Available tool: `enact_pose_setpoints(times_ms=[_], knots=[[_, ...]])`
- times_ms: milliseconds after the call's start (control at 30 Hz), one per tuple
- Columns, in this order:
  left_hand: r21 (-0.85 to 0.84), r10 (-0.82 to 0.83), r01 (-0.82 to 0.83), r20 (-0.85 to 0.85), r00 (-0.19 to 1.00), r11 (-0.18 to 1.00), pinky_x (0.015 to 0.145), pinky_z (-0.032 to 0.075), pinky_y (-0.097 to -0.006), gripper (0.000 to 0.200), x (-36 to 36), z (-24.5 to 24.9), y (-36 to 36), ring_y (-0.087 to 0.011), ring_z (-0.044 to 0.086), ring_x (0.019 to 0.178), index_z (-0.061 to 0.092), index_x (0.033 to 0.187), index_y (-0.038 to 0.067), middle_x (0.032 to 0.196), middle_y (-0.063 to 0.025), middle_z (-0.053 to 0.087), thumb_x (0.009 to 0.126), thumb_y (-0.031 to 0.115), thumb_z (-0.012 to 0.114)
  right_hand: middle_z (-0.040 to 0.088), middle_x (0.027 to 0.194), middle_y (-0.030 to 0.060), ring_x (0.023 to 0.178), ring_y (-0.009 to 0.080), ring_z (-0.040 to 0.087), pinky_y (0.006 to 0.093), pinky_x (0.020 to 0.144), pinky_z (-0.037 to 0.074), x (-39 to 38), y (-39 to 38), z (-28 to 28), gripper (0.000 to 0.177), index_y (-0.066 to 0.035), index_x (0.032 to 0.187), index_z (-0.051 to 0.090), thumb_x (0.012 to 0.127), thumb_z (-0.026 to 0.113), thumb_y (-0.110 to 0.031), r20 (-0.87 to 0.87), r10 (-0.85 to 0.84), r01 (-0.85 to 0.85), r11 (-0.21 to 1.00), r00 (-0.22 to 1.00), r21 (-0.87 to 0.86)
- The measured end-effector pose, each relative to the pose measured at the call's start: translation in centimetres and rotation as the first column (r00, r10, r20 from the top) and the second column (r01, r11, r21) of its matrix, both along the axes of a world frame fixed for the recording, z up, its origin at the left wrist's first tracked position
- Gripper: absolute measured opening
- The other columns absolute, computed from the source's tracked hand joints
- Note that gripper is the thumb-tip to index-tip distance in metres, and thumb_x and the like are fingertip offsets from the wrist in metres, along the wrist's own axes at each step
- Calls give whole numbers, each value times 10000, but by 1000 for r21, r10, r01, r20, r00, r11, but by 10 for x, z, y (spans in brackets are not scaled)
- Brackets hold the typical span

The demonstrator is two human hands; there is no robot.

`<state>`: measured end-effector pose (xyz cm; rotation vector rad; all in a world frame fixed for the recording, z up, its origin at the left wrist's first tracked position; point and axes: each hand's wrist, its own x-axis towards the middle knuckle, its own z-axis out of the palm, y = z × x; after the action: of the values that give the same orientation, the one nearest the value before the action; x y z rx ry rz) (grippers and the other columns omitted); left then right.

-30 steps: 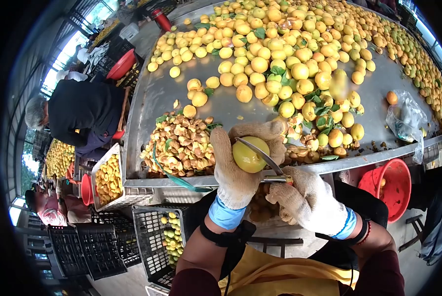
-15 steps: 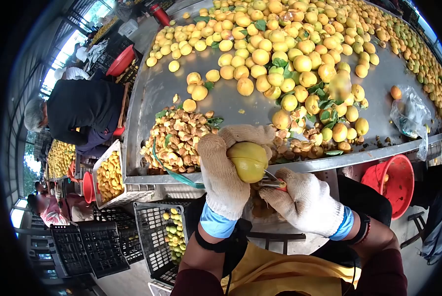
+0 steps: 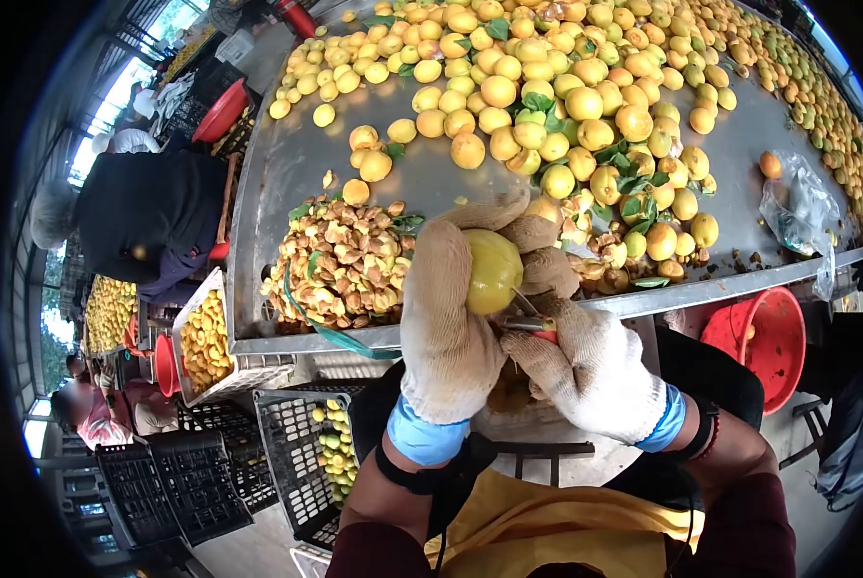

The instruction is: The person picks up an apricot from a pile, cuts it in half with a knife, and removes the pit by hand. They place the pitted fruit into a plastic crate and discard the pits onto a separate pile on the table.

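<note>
A knitted glove covers my left hand (image 3: 455, 308), whose fingers wrap round a yellow-green fruit (image 3: 494, 272) above the table's front edge. My right hand (image 3: 595, 371), also gloved, grips a small tool (image 3: 539, 326) with a red part and thin metal prongs. The prongs reach to the lower right side of the fruit; whether they touch it I cannot tell. Behind my left hand lies a heap of brownish-orange fruit pieces (image 3: 340, 260), with a green strap (image 3: 340, 339) along its front. Whole yellow fruits (image 3: 585, 104) are spread over the metal table (image 3: 287, 183).
A plastic bag (image 3: 799, 207) lies at the table's right. Below stand a red basin (image 3: 759, 347) and a black crate (image 3: 296, 453) holding fruit. A white crate (image 3: 192, 385) stands left, near a person in dark clothes (image 3: 147, 212). More black crates (image 3: 176, 486) are at lower left.
The fruit has turned in my left hand and shifted slightly up. My left fingers now reach further round its right side. The view has shifted a little, and the person at left leans differently.
</note>
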<state>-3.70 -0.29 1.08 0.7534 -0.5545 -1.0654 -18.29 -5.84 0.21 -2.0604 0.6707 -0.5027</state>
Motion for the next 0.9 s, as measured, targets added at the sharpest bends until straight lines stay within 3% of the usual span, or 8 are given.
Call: enact_pose_setpoints(times_ms=[233, 267, 300, 400, 567, 667, 733, 900], knots=[[41, 139, -135, -122, 983, 990, 865, 593, -408, 464, -5, -16, -7, -234, 681, 975, 596, 1219, 56, 1109, -115, 674, 1131, 445, 359, 602, 657, 163, 559, 362, 630, 428, 509, 532, 9, 4, -26, 262, -69, 879, 616, 939, 732, -296, 130, -107, 148, 918, 986, -369], [27, 82, -79, -153, 985, 996, 860, 595, -399, 325, 2, -22, -11, -249, 679, 987, 573, 1270, 43, 1122, -116, 672, 1129, 283, 405, 582, 668, 94, 526, 266, 594, 394, 492, 510, 4, 3, -26, 213, -53, 914, 622, 982, 691, -242, 110, -81, 98, 983, 991, -156], [88, 105, -114, 107, 989, 990, 828, 587, -355, 308, 9, -15, -8, -206, 670, 974, 535, 1319, 28, 1114, -107, 660, 1063, 199, 520, 587, 722, 38, 545, 162, 570, 335, 484, 483, 3, -5, -5, 176, -27, 977, 627, 1031, 622, -194, 5, -86, 67, 809, 996, 584], [73, 49, -79, 339, 939, 994, 842, 573, -279, 465, 15, 3, -7, -163, 665, 1021, 509, 1335, 9, 1117, -89, 643, 933, 69, 735, 665, 868, 14, 604, 48, 534, 198, 524, 420, -6, -15, 13, 231, -45, 1071, 615, 1100, 509, -248, -62, -111, 123, 717, 992, 687], [107, 190, -184, -46, 981, 977, 804, 555, -260, 389, -7, -5, -9, -111, 651, 954, 531, 1294, 18, 1091, -76, 649, 976, 147, 715, 647, 866, 37, 647, 62, 582, 225, 545, 476, 3, 7, -6, 269, -7, 1252, 560, 1084, 555, -216, -48, -180, 177, 822, 983, 541], [182, 308, -287, -98, 946, 940, 810, 556, -292, 460, -14, -15, -15, -133, 646, 942, 512, 1325, 2, 1091, -91, 642, 982, 237, 710, 627, 820, 29, 598, 60, 549, 229, 503, 452, 13, -1, -52, 257, -20, 1239, 558, 1086, 552, -226, 183, -149, 185, 963, 972, -198], [181, 348, -354, 68, 935, 917, 803, 553, -299, 443, -3, -24, -20, -147, 645, 911, 549, 1282, 16, 1078, -87, 655, 964, 263, 732, 633, 809, 34, 573, 63, 537, 213, 497, 424, 3, -16, -37, 231, -35, 1214, 580, 1083, 560, -225, 31, -244, 160, 722, 969, 673], [146, 23, -116, 519, 855, 983, 788, 545, -298, 440, 42, 6, -3, -133, 634, 879, 609, 1173, -2, 960, -83, 671, 891, 274, 803, 604, 713, -1, 449, 55, 483, 214, 386, 341, 3, -25, 32, 177, -30, 1029, 616, 1080, 541, -182, -169, -58, 142, 830, 984, 539]])
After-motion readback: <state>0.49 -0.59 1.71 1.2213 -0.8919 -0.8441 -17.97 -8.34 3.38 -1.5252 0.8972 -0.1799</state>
